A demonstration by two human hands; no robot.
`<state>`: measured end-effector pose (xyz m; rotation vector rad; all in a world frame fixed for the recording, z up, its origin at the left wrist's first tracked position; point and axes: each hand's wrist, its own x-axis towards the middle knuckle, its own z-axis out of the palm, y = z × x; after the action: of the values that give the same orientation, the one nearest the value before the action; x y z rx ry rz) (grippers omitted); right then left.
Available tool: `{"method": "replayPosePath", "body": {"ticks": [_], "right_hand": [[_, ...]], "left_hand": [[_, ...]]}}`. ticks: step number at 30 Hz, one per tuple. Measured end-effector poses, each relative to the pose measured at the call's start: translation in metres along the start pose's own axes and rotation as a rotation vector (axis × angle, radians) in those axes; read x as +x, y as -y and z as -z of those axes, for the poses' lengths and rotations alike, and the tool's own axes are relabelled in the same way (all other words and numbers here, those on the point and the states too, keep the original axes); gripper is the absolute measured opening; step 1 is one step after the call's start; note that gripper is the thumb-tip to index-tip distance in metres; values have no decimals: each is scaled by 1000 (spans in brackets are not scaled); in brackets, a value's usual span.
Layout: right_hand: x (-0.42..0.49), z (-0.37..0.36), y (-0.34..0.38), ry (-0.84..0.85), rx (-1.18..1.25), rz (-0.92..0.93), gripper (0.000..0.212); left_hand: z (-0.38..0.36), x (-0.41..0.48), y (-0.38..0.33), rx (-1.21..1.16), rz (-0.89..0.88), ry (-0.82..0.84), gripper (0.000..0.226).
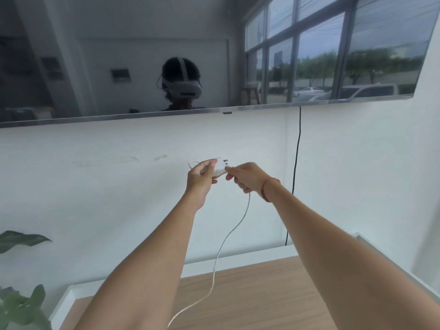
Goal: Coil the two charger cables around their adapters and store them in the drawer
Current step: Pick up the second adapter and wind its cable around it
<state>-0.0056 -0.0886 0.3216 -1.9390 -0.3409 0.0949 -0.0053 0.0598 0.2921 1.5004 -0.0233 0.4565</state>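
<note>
Frame centre: left hand grips the white adapter; right hand pinches its white cable, which hangs toward the tabletop.

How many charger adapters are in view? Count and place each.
1. The white adapter is in the left hand, raised before the wall; the right hand grips its cable. A second may be hidden.

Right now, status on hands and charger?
Left hand grips adapter. Right hand pinches cable beside it. Cable mostly loose, trailing to wood top. Drawer not in view.
</note>
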Motion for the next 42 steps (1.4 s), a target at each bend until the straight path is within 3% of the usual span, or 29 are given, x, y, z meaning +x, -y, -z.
{"method": "replayPosePath", "body": {"ticks": [4, 8, 14, 18, 20, 22, 27, 31, 34, 38, 42], "right_hand": [[6, 22, 40, -56, 10, 116, 29], [13, 30, 65, -69, -60, 207, 30], [22, 35, 64, -241, -61, 260, 36], [29, 28, 35, -396, 232, 127, 42], [30, 19, 18, -379, 353, 61, 39], [28, 7, 6, -315, 298, 26, 40], [24, -15, 19, -73, -162, 27, 45], [18, -10, 54, 104, -398, 71, 36], [14, 3, 78, 69, -319, 150, 39], [22, 17, 94, -99, -216, 287, 33], [29, 22, 100, -140, -60, 327, 36]], "left_hand": [[-5, -4, -6, -24, 56, 112, 18], [-14, -7, -23, -137, 119, 202, 34], [-12, -4, -38, 17, -27, 256, 24], [-12, -3, -61, -116, -72, 250, 21], [-13, -2, -69, -208, -53, 257, 20], [-14, 0, -74, -224, -34, 225, 24], [-10, 2, -60, -227, 120, 112, 26], [-2, 3, -48, -299, 97, 35, 23], [7, 6, -50, -301, 76, 115, 14], [11, 10, -65, -248, 97, 200, 22], [13, 12, -79, -104, 88, 232, 28]]}}
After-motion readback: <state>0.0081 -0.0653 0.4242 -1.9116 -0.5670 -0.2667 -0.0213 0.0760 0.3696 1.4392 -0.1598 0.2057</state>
